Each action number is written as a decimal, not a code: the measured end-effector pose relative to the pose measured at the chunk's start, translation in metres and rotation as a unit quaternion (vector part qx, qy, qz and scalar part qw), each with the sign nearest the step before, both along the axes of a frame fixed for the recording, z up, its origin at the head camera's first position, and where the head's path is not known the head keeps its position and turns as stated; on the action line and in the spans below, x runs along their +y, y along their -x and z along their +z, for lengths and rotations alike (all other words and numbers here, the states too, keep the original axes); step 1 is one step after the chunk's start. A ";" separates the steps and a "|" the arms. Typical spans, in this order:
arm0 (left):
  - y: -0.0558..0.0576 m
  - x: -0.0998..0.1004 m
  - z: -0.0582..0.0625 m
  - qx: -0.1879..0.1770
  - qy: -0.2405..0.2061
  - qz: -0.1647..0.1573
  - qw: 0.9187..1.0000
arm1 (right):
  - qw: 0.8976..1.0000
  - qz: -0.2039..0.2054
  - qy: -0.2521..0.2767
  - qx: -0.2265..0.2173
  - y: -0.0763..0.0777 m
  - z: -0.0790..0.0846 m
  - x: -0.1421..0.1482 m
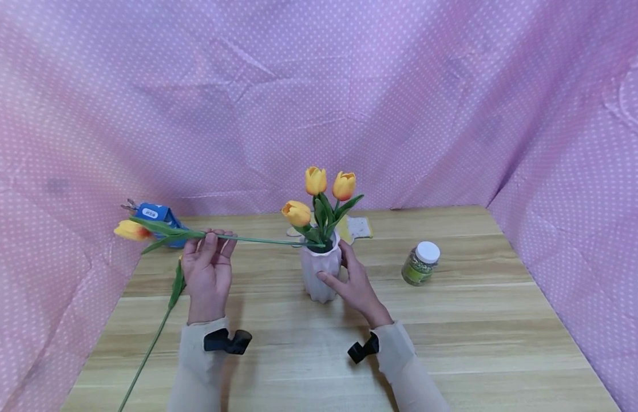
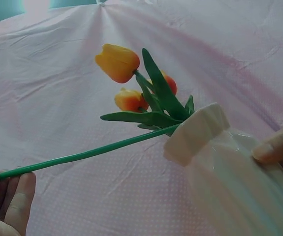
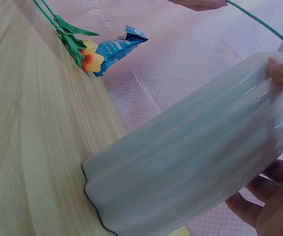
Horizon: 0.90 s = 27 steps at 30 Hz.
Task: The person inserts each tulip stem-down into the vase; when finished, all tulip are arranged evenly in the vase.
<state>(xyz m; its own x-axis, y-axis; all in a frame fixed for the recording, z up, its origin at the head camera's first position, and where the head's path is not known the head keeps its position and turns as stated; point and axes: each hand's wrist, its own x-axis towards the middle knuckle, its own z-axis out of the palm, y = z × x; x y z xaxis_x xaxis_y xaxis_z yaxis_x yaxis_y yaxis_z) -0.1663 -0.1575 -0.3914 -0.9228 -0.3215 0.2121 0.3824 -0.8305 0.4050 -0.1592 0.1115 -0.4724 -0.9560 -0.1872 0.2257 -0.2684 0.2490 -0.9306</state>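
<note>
Pinching a yellow-and-orange artificial tulip with a thin green stem (image 1: 254, 239), the left hand (image 1: 209, 280) is palm-up, thumb and fingers closed about the stem just below the leaves. The tulip's long axis runs nearly level from side to side, dipping slightly rightward: its bloom points out to the left of that hand, and its bare stem stretches to the right as far as the mouth of a pale, glossy, fluted vase (image 1: 319, 272). Whether the stem's tip touches the rim or only overlaps it is hard to tell from these angles. The right hand (image 1: 357, 286) grips the vase from its right side, thumb on the near wall, fingers around the far side; the vase stands upright on a light wood-grain table (image 1: 478, 320). Up and left of the right hand, three yellow-orange tulips with green leaves (image 1: 321, 213) rise from the vase, one leaning toward the left hand. Left of the left hand, a single loose tulip (image 1: 177, 286) lies with its stem toward the person and its bloom away, near a crumpled blue packet (image 1: 156, 213) just beyond that hand. Well right of the right hand stands a clear jar with a white lid and green label (image 1: 420, 264).
</note>
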 end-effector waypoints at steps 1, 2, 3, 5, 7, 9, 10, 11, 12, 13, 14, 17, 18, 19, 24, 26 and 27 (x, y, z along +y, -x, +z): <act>0.000 0.001 0.001 0.002 0.010 0.006 1.000 | 1.000 0.001 -0.001 0.002 0.000 0.000 0.000; 0.000 0.002 0.002 0.007 0.013 0.009 1.000 | 1.000 0.001 -0.001 0.003 0.000 0.000 0.000; 0.000 0.003 0.003 0.011 0.021 0.014 1.000 | 1.000 0.002 0.000 0.004 0.000 0.000 0.000; 0.000 0.005 0.004 0.023 0.034 0.019 0.999 | 1.000 0.003 0.000 0.003 0.000 0.000 0.000; 0.000 0.007 0.006 0.045 0.041 0.018 0.998 | 1.000 0.003 0.001 0.002 0.000 0.000 0.000; 0.000 0.009 0.008 0.067 0.050 0.018 0.996 | 1.000 0.002 0.000 -0.001 0.000 0.000 0.000; 0.000 0.010 0.009 0.078 0.058 0.021 0.995 | 1.000 0.002 0.000 -0.002 0.000 0.000 0.000; -0.001 0.012 0.011 0.087 0.066 0.026 0.994 | 1.000 0.002 -0.001 -0.004 0.000 0.000 0.000; -0.001 0.013 0.012 0.095 0.076 0.033 0.992 | 1.000 0.001 -0.001 -0.005 0.001 0.000 0.000; -0.001 0.014 0.014 0.101 0.084 0.040 0.991 | 1.000 0.001 -0.002 -0.006 0.001 0.000 0.000; -0.001 0.015 0.015 0.107 0.092 0.047 0.989 | 1.000 0.000 -0.002 -0.006 0.001 0.000 0.000; -0.003 0.019 0.020 0.122 0.107 0.064 0.985 | 1.000 -0.001 -0.003 -0.008 0.001 0.000 0.000; -0.004 0.020 0.021 0.127 0.111 0.069 0.983 | 1.000 -0.001 -0.003 -0.009 0.001 0.000 0.000; -0.005 0.021 0.023 0.131 0.114 0.072 0.982 | 1.000 -0.002 -0.003 -0.009 0.001 0.000 0.000; -0.008 0.023 0.030 0.151 0.142 0.089 0.974 | 1.000 0.000 -0.001 -0.012 0.001 0.000 0.000; -0.009 0.024 0.031 0.158 0.157 0.092 0.970 | 1.000 0.001 0.000 -0.014 0.001 0.000 0.000; -0.010 0.025 0.031 0.161 0.163 0.093 0.969 | 1.000 0.001 -0.001 -0.014 0.001 0.000 0.000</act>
